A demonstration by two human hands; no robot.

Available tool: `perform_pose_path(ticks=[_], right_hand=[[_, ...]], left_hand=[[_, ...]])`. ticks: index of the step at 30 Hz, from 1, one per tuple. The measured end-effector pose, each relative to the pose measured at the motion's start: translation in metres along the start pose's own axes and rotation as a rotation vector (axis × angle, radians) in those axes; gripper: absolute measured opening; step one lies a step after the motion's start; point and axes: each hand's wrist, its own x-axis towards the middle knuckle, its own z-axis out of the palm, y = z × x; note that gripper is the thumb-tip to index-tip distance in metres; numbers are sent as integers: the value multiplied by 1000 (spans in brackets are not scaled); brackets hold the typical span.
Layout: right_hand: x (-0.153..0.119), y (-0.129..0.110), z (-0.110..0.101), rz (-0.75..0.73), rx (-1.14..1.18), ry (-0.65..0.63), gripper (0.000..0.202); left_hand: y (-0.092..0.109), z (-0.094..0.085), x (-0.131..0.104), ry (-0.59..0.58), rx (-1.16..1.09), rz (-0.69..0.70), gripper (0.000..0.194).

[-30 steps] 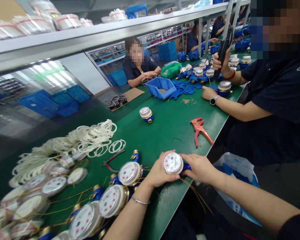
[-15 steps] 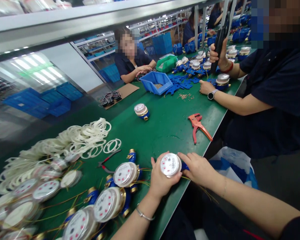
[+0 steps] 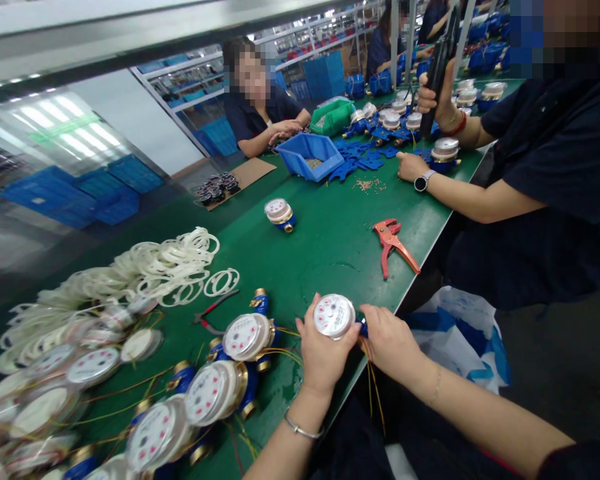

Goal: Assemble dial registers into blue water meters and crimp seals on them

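A water meter (image 3: pixel 334 316) with a round white dial sits between my hands at the table's near edge. My left hand (image 3: pixel 325 350) wraps around its dial housing from the left. At its right side, my right hand (image 3: pixel 393 343) has its fingers closed by the blue body end and the thin yellow and red wires (image 3: pixel 375 387), which hang below the edge. What exactly those fingers pinch is partly hidden. Left of my hands, several more water meters (image 3: pixel 247 337) with brass ends and trailing wires stand in a row.
Red cutting pliers (image 3: pixel 395 245) lie near the right edge, and small dark pliers (image 3: pixel 213 317) lie behind the meters. White rings (image 3: pixel 145 267) are heaped at left. One meter (image 3: pixel 281 215) stands mid-table. A blue bin (image 3: pixel 310 157) is farther back. A co-worker's hand (image 3: pixel 413 167) rests at right.
The meter in my hands has turned, so its dial marks face differently. My right hand has shifted slightly, and the wires now hang straighter down. The camera view has moved a little.
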Motion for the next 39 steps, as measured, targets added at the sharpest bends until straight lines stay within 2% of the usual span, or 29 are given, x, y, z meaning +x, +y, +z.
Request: perform_pose_path(ticks=[2,3,7,9,11,14,18,23,27,30,33,35,37,39], right_hand=[[0,3,-2,-38,13,-16,29],[0,5,-4,-59,23,-24,29],[7,14,-10,-197,68,-61,32],[12,19,-12,-260,87,-82,33],[17,22,-13,-278,100,-93,35],[21,25,-14,-261,106,-95,38],[20,22,-15,-217,101,-86,39],[20,20,-13,-172,103,-87,41],[21,22,-12,-165,126,-103,43],[22,26,-16,-182,163,-122,43],[22,31,-23,-259,225,-161,44],[25,35,-25,-256,367,-168,41],[30,40,-22,-142,558,-123,35],[38,46,-17,51,687,-18,35]], left_hand=[[-1,-12,1,-17,97,26,100],[-1,-21,3,-72,135,52,105],[3,-59,23,-444,88,159,115],[6,-70,36,-574,-2,177,116],[6,-70,44,-623,-80,182,111],[3,-59,41,-572,-121,193,95],[-2,-43,20,-331,-97,183,82],[6,-26,0,-58,0,71,75],[9,-15,-8,65,17,7,74],[5,-14,-10,59,-10,9,80],[-1,-20,-7,-30,-74,42,85],[-4,-26,-3,-106,-108,63,88],[-4,-33,0,-185,-136,74,88],[-4,-38,2,-261,-156,67,87]])
